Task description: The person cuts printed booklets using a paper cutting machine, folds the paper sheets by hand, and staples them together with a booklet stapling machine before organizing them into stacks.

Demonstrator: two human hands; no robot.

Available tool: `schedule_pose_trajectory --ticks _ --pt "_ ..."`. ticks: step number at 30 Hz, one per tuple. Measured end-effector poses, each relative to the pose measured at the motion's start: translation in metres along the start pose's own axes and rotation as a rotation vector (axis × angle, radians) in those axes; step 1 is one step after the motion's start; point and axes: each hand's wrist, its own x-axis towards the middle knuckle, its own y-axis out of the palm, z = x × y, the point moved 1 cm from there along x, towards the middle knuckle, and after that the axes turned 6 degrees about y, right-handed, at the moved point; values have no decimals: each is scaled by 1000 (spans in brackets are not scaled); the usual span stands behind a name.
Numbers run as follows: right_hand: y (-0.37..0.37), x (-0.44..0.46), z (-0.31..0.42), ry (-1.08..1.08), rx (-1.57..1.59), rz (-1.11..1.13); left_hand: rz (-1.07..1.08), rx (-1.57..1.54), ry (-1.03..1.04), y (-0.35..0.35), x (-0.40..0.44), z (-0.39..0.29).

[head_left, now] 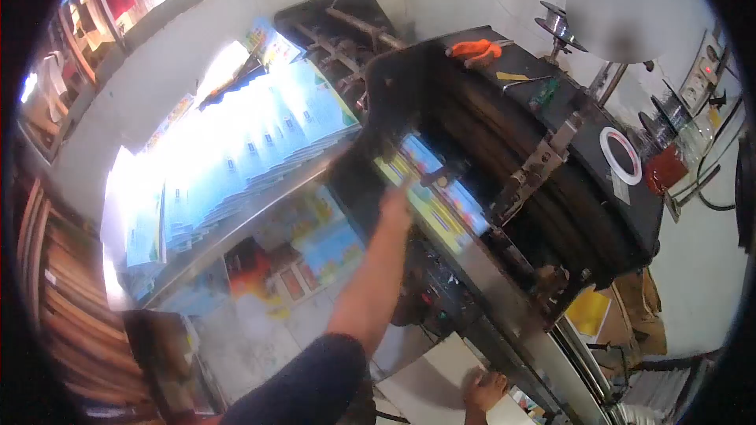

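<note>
My left hand (396,203) reaches forward, slightly blurred, its fingers stretched out to the near edge of a yellow-green and blue printed booklet (445,208). That booklet lies on the narrow bed of a dark metal machine (512,157), beneath a small metal part. Lower down, my right hand (484,389) rests over the edge of a pale board (429,382), fingers loosely bent and apart. Coloured printed paper (526,403) shows partly beside it. Whether the right fingertips touch that paper is hard to see.
Overlapping light-blue booklets (260,149) fill a sloped metal-edged table on the left. An orange-handled tool (475,50) and a tape roll (620,155) lie on the machine top. A wire spool (561,25) stands behind. Printed sheets (323,248) lie below the table.
</note>
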Motion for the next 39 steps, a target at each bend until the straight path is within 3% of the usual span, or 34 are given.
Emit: schedule_pose_trajectory --ticks 4,6,8,10,12,13,14,15,17,18,20,21,23,25,27,29,30,31,32,33,35,37,38,39 --pt "-16 7 7 13 -88 236 -38 -205 62 -15 61 -52" --pt "-15 4 10 35 57 114 -24 -210 114 -37 74 -56" --pt "-11 2 6 -10 10 71 -29 -257 75 -56 44 -59" --pt "-7 6 6 -49 -27 18 -165 -195 74 -76 16 -59" --pt "-5 -1 5 -57 -30 -71 -111 -22 177 -149 -6 -54" --pt "-12 4 7 -74 -24 -81 -25 289 330 -202 -23 -44" --pt "-21 5 9 -36 -28 59 4 1043 651 -258 -52 -31" --pt "-27 3 15 4 -27 202 -100 1635 1016 -315 -93 -18" --pt "-32 -5 20 -113 -99 172 -44 1427 569 -357 -183 -35" --pt "-35 -10 19 -209 -183 137 -36 1094 107 -373 -212 -40" --pt "27 5 -7 -67 -115 -59 -374 -115 -109 -370 -289 -66" --pt "60 12 -22 0 -70 -156 -386 -126 -91 -369 -318 -83" --pt "-34 -16 52 -260 331 395 -342 -85 -205 -373 -374 -104" --pt "-69 -77 103 -865 359 535 -325 -85 -215 -377 -404 -119" --pt "-129 -125 155 -1350 447 609 -314 -83 -263 -367 -439 -135" --pt "-156 -137 177 -1439 612 592 -309 -225 -153 -343 -457 -163" --pt "-167 -132 191 -1523 634 533 -124 27 60 -361 -455 -157" --pt "-180 -132 204 -1608 655 494 -61 24 57 -353 -472 -173" --pt "-198 -131 218 -1537 816 577 2 22 54 -345 -490 -189" --pt "-218 -136 233 -1455 985 653 -39 -237 -121 -308 -507 -242" --pt "-229 -121 241 -1287 920 752 154 363 503 -319 -528 -273" --pt "-223 -105 247 -798 1283 1101 -451 1423 897 -313 -557 -322" --pt "-241 -101 255 -822 1248 1110 -478 1428 892 -322 -562 -335" --pt "-261 -98 266 -850 1227 1111 -414 1170 710 -331 -563 -349"
